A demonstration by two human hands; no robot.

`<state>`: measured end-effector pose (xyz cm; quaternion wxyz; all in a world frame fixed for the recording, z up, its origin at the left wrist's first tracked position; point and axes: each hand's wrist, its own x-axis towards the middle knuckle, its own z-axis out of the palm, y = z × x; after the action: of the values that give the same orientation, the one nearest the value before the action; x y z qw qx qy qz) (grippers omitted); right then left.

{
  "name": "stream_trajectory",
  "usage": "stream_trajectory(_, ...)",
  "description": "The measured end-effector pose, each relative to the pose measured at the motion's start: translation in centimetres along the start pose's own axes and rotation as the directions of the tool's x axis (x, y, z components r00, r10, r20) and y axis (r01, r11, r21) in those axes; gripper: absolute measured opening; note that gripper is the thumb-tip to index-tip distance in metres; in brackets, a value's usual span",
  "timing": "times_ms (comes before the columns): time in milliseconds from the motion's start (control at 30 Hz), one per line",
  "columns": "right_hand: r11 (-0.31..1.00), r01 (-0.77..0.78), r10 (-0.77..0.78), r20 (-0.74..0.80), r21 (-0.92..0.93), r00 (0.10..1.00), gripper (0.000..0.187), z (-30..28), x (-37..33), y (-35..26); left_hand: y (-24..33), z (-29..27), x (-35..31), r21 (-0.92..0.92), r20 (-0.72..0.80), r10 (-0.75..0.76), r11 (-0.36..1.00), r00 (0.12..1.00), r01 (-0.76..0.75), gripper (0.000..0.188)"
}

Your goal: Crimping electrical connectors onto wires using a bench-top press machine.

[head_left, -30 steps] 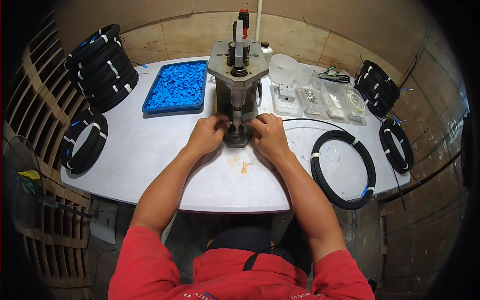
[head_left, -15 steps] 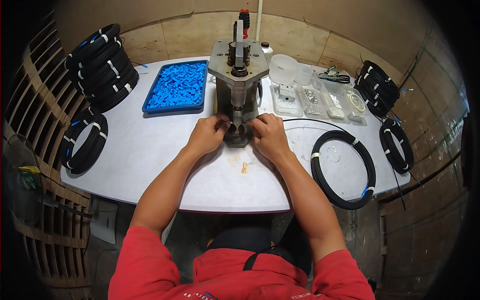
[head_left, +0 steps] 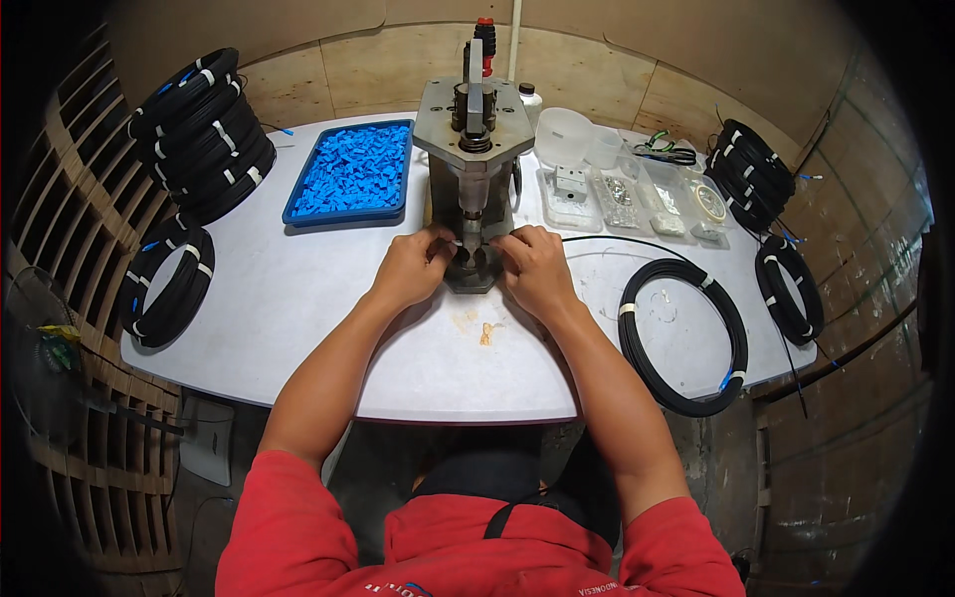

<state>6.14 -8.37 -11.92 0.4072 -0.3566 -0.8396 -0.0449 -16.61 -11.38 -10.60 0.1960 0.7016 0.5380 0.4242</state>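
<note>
A metal bench press [head_left: 473,149] stands at the table's middle, its ram pointing down over a small base. Both hands meet at that base, one on each side of the ram. My left hand [head_left: 414,267] is closed, thumb and fingers pinched together at the base's left; what they hold is too small to make out. On the right side, my right hand [head_left: 537,265] pinches the end of a thin black cable [head_left: 622,240]. This cable curves over the table to a black cable coil [head_left: 736,328] bound with white ties. The fingertips are partly hidden against the dark metal.
A blue tray [head_left: 288,217] of small blue parts lies left of the press. Stacked black cable coils [head_left: 204,139] stand far left, more coils [head_left: 751,174] far right. Plastic boxes [head_left: 567,214] and tubs [head_left: 563,139] sit behind my right hand. Orange scraps [head_left: 486,334] lie in front.
</note>
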Motion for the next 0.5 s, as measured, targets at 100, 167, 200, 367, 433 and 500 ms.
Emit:
stream_trajectory(100,1.000,0.001,-0.001,-0.004,0.001,1.000,0.026,-0.03,0.00,0.01,0.31,-0.11,-0.06,0.021,-0.004,0.003,1.000,1.000,-0.003,0.020)
stream_trajectory(167,1.000,0.003,-0.003,-0.010,0.003,1.000,0.026,-0.11,0.06,-0.10,0.15,-0.04,0.00,0.011,-0.001,0.001,1.000,1.000,-0.001,0.021)
stream_trajectory(200,1.000,0.006,-0.006,-0.017,-0.005,1.000,0.027,-0.20,0.10,-0.20,0.07,-0.05,-0.01,0.001,0.001,-0.003,1.000,1.000,0.003,0.021)
stream_trajectory(367,1.000,0.000,0.000,-0.017,-0.017,1.000,0.028,-0.21,0.15,-0.31,0.23,-0.19,-0.06,0.009,0.004,-0.007,1.000,1.000,0.007,0.021)
stream_trajectory(433,1.000,-0.005,0.005,-0.014,0.003,1.000,0.027,-0.04,0.05,-0.14,0.33,-0.18,-0.04,0.006,0.008,-0.015,1.000,1.000,0.015,0.021)
stream_trajectory(500,1.000,-0.008,0.008,-0.009,0.000,1.000,0.027,-0.05,0.01,-0.07,0.61,-0.25,-0.09,0.009,0.006,-0.019,1.000,1.000,0.019,0.021)
